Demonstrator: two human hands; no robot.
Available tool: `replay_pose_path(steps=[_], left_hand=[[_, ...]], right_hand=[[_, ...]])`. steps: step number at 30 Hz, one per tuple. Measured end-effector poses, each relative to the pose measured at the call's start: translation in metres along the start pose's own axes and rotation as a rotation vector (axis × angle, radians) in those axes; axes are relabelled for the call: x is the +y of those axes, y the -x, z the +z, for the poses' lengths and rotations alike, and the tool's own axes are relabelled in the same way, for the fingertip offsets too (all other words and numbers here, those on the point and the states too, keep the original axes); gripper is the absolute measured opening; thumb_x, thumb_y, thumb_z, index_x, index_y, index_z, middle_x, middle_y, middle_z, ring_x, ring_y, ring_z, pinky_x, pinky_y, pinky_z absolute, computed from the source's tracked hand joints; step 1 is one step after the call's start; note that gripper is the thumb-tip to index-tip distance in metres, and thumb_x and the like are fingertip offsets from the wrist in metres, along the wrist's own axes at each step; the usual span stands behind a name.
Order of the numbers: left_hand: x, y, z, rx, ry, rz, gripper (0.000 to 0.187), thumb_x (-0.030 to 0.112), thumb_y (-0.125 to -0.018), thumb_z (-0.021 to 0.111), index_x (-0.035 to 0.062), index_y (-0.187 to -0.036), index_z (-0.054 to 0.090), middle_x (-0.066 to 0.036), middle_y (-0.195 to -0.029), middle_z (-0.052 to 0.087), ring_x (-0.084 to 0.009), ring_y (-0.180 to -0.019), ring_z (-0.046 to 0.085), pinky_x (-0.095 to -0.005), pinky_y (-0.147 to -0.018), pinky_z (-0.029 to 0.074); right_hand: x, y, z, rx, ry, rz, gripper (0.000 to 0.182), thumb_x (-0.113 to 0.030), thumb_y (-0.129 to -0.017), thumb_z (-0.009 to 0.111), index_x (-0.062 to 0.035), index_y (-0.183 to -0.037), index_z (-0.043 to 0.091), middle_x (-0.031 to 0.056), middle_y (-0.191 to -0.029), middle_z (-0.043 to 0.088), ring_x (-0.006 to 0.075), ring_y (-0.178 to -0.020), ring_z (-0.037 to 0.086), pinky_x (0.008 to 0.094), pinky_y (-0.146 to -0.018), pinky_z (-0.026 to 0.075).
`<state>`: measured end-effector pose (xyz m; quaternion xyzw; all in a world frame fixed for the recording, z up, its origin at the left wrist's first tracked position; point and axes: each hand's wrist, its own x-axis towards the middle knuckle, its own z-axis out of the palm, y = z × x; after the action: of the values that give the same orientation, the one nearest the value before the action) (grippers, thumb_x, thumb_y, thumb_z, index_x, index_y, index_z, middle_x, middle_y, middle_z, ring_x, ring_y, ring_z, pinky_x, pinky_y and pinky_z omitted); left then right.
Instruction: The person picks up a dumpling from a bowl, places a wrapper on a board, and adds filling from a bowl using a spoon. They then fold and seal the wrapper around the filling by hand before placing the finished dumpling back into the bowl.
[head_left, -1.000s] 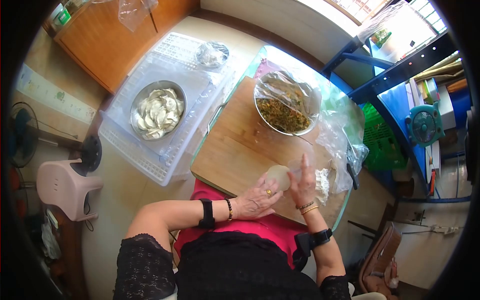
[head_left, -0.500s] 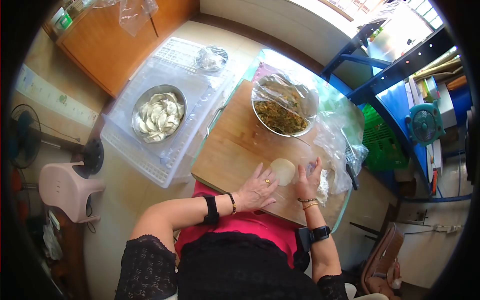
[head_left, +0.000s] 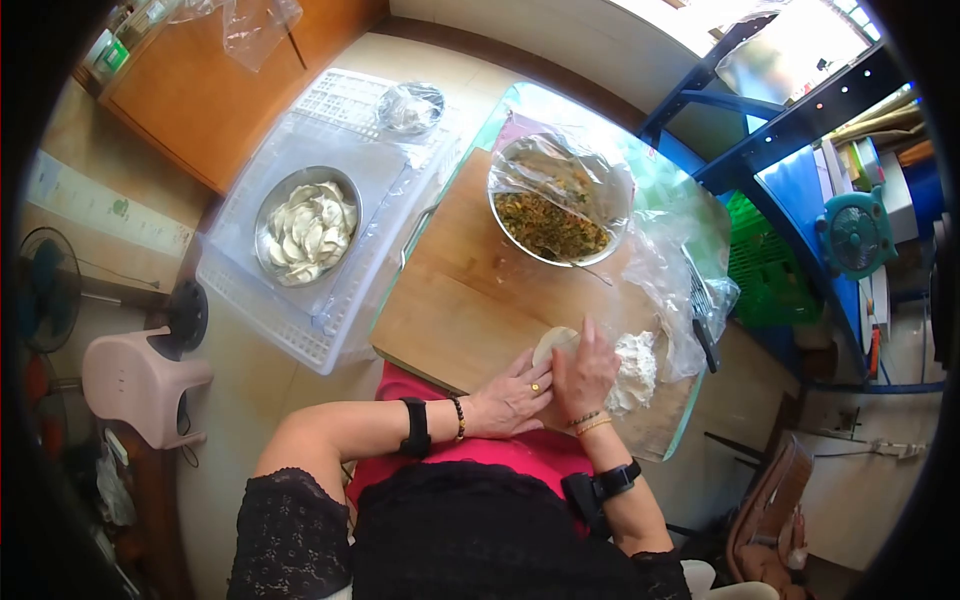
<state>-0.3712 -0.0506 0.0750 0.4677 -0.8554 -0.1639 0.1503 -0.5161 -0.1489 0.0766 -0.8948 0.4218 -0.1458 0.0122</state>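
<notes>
A pale round dough wrapper point(head_left: 552, 344) is on the wooden board near its front edge, partly covered by my hands. My left hand point(head_left: 508, 398) lies low over the board's edge, fingers stretched out, their tips at the wrapper's lower left side. My right hand point(head_left: 586, 372) is on the wrapper's right side, its fingers closed against it; the exact grip is partly hidden. White flour point(head_left: 632, 372) is heaped just right of my right hand. Farther back on the board stands a metal bowl of chopped filling point(head_left: 548, 228), part covered with plastic film.
The wooden board point(head_left: 455, 290) rests on a glass-topped table. To the left, a bowl of folded dumplings point(head_left: 310, 230) and a smaller film-covered bowl point(head_left: 410, 108) sit on a white plastic crate point(head_left: 320, 352). A plastic bag point(head_left: 672, 285) and a black-handled tool point(head_left: 706, 345) lie at right.
My right hand has moved left from beside the flour onto the wrapper, and its fingers have closed in. The wrapper has shifted slightly left and is now partly covered. My left hand has barely moved.
</notes>
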Motion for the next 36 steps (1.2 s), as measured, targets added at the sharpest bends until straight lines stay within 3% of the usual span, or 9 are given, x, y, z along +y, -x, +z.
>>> replay_pose_path(steps=[3, 11, 14, 16, 25, 29, 32, 34, 36], left_hand=[[-0.002, 0.001, 0.002, 0.072, 0.003, 0.018, 0.067, 0.046, -0.082, 0.064, -0.0010, -0.127, 0.049, -0.022, -0.135, 0.044, -0.0364, -0.134, 0.035, -0.0580, -0.111, 0.023], [0.000, 0.006, -0.003, 0.138, -0.026, -0.030, 0.063, 0.045, -0.083, 0.064, 0.0010, -0.126, 0.050, -0.022, -0.134, 0.045, -0.0371, -0.132, 0.037, -0.0570, -0.111, 0.024], [0.002, 0.004, -0.001, 0.136, 0.006, 0.012, 0.062, 0.044, -0.080, 0.067, 0.0008, -0.122, 0.053, -0.023, -0.132, 0.046, -0.0385, -0.130, 0.038, -0.0568, -0.113, 0.021], [0.000, 0.004, 0.002, 0.076, 0.010, -0.002, 0.062, 0.044, -0.081, 0.065, 0.0013, -0.124, 0.052, -0.022, -0.133, 0.045, -0.0377, -0.131, 0.037, -0.0571, -0.112, 0.022], [-0.004, 0.006, -0.006, 0.118, 0.057, -0.008, 0.056, 0.042, -0.084, 0.063, -0.0012, -0.118, 0.054, -0.022, -0.129, 0.046, -0.0391, -0.130, 0.038, -0.0590, -0.110, 0.024], [-0.005, 0.012, -0.006, 0.191, 0.088, -0.050, 0.053, 0.041, -0.085, 0.063, -0.0020, -0.114, 0.055, -0.022, -0.122, 0.049, -0.0392, -0.128, 0.039, -0.0581, -0.110, 0.025], [-0.006, 0.016, -0.009, 0.194, 0.070, -0.042, 0.053, 0.042, -0.085, 0.062, -0.0018, -0.113, 0.055, -0.022, -0.120, 0.050, -0.0388, -0.127, 0.040, -0.0571, -0.110, 0.026], [-0.006, 0.019, -0.010, 0.140, 0.051, -0.045, 0.053, 0.042, -0.085, 0.062, -0.0016, -0.114, 0.055, -0.022, -0.120, 0.050, -0.0386, -0.127, 0.040, -0.0568, -0.110, 0.027], [-0.006, 0.019, -0.011, 0.091, 0.085, -0.073, 0.054, 0.041, -0.083, 0.064, -0.0026, -0.114, 0.055, -0.022, -0.121, 0.050, -0.0377, -0.125, 0.042, -0.0541, -0.110, 0.028]], right_hand=[[0.026, -0.021, 0.011, 0.028, -0.141, 0.213, 0.085, -0.046, -0.074, 0.075, -0.0026, -0.138, 0.040, 0.0132, -0.113, 0.060, 0.0296, -0.103, 0.057, 0.0433, -0.090, 0.039], [0.047, -0.026, 0.008, 0.016, -0.505, 0.412, 0.078, -0.033, -0.075, 0.077, -0.0034, -0.138, 0.041, 0.0167, -0.112, 0.061, 0.0309, -0.103, 0.058, 0.0449, -0.092, 0.040], [0.019, -0.013, -0.004, -0.078, -0.514, 0.252, 0.079, -0.029, -0.076, 0.076, -0.0017, -0.140, 0.038, 0.0178, -0.114, 0.059, 0.0327, -0.104, 0.056, 0.0462, -0.091, 0.040], [-0.006, -0.005, -0.004, -0.032, -0.214, -0.097, 0.076, -0.029, -0.078, 0.073, -0.0018, -0.141, 0.039, 0.0166, -0.111, 0.060, 0.0348, -0.100, 0.056, 0.0458, -0.091, 0.042], [0.035, -0.034, 0.020, 0.053, -0.434, 0.344, 0.072, -0.031, -0.077, 0.075, -0.0013, -0.134, 0.043, 0.0160, -0.115, 0.058, 0.0319, -0.104, 0.057, 0.0422, -0.091, 0.042], [0.026, -0.023, 0.003, 0.063, -0.517, 0.324, 0.069, -0.026, -0.078, 0.074, -0.0026, -0.135, 0.043, 0.0174, -0.117, 0.056, 0.0339, -0.104, 0.057, 0.0418, -0.092, 0.042], [-0.004, -0.017, -0.010, -0.037, -0.569, 0.079, 0.065, -0.025, -0.080, 0.072, -0.0046, -0.135, 0.044, 0.0180, -0.118, 0.055, 0.0342, -0.102, 0.056, 0.0427, -0.091, 0.041], [-0.021, -0.015, -0.009, -0.104, -0.192, -0.195, 0.062, -0.026, -0.082, 0.069, -0.0063, -0.135, 0.044, 0.0181, -0.119, 0.055, 0.0338, -0.102, 0.055, 0.0437, -0.090, 0.040], [-0.012, -0.024, 0.009, -0.037, -0.125, -0.183, 0.066, -0.032, -0.081, 0.070, -0.0059, -0.136, 0.044, 0.0164, -0.117, 0.057, 0.0325, -0.104, 0.054, 0.0442, -0.089, 0.039]])
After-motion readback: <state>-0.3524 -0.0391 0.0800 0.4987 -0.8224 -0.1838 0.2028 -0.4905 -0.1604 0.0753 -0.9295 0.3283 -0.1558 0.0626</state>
